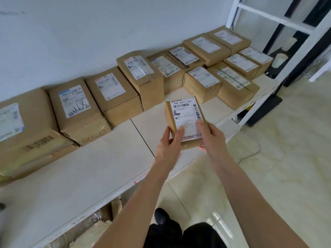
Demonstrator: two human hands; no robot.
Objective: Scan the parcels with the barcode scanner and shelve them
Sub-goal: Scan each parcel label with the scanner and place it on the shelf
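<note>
In the centre of the frame a person is holding one small cardboard parcel [185,122] with both hands, just above the front part of a pale shelf [100,158]. The left hand [168,142] is gripping its lower left edge, thumb lying across the white shipping label [187,118]; the right hand [210,136] is gripping the lower right corner, thumb also on the label. The parcel is tilting label-up toward the camera. Along the wall, from the left edge to the upper right of the frame, a row of parcels [114,93] is already sitting on the shelf, labels facing up. No barcode scanner is showing anywhere, so whether this parcel has been scanned cannot be told. To shelve it well, it seems best to keep both thumbs clear of the barcodes, set it down flat in the bare gap in front of the row, label upward, and square it against its neighbours. The held label is reading "700 R217 831" in bold type above a barcode, with a second barcode down its right side; the smaller print is too blurred to read. Two parcels carry handwritten scrawls, illegible.
</note>
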